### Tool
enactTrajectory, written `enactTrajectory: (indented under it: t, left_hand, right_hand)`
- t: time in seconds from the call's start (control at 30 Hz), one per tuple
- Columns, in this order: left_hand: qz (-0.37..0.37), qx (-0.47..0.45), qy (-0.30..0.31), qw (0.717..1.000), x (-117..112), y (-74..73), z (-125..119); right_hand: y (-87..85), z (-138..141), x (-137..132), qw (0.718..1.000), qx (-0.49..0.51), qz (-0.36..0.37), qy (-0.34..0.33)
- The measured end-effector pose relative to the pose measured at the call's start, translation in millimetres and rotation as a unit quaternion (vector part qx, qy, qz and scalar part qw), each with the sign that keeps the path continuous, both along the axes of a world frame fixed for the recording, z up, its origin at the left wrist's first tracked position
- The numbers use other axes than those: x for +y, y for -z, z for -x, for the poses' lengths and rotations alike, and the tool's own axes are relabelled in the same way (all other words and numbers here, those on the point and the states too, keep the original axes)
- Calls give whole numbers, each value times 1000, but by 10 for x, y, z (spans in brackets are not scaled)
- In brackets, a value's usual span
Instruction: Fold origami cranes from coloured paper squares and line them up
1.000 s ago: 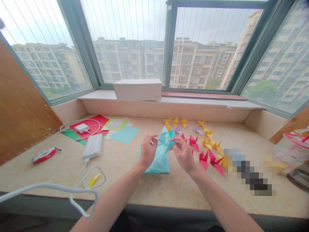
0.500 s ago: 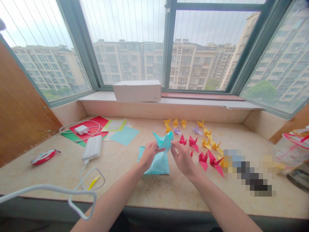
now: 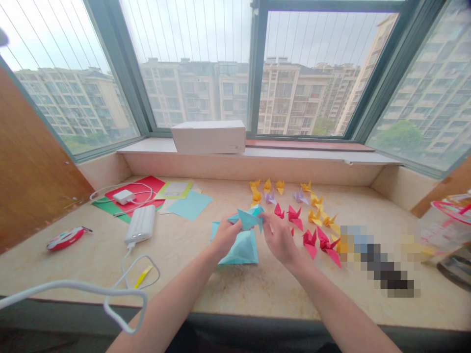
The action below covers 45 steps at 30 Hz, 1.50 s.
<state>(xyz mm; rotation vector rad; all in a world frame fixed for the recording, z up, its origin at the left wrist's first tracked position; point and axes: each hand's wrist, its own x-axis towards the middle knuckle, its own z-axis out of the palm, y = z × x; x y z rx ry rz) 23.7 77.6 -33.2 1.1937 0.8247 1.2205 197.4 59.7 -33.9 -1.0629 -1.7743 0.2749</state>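
Left hand [image 3: 226,238]: fingers narrow, pinching a teal folded-paper figure [image 3: 250,219] at its left side.
Right hand [image 3: 280,239]: fingers narrow, pinching the same figure at its right side.
Figure: lifted above the ledge between both hands, apparently held so the folds stay in place.
Below: a pale-blue folded paper piece [image 3: 239,251] lies under the hands on a beige stone ledge [image 3: 206,289].
Right: small red origami cranes [image 3: 311,243] and yellow origami cranes [image 3: 256,196] stand in rows, seemingly grouped by colour.
Container: a clear plastic tub with a red rim [image 3: 445,228], cut off at the right edge; contents unclear.
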Motion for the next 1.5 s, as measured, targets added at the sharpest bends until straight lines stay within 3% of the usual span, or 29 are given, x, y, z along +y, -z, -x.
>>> enactTrajectory:
  t: [0.27, 0.47, 0.7, 0.87, 1.2, 1.33, 1.5]
  left_hand:
    - [5, -4, 6, 1000, -18, -72, -23]
    - [-17, 1, 20, 1000, -62, -128, -3]
    - [-22, 44, 14, 999, -92, -195, 25]
    - [3, -9, -30, 999, -55, -155, 13]
    - [49, -92, -145, 984, 106, -80, 102]
    - [77, -55, -110, 989, 68, -79, 109]
    - [85, -11, -23, 996, -26, -108, 66]
  right_hand:
    - [-26, 76, 1, 961, 206, 172, -67]
    - [-118, 51, 47, 919, 331, 181, -119]
    - [-146, -10, 85, 903, 364, 176, -142]
    - [-101, -61, 96, 925, 314, 170, -130]
    - [-40, -123, 75, 963, 80, 161, -203]
    - [-14, -110, 59, 974, -2, 124, -191]
    - [15, -35, 57, 989, 12, 62, -133]
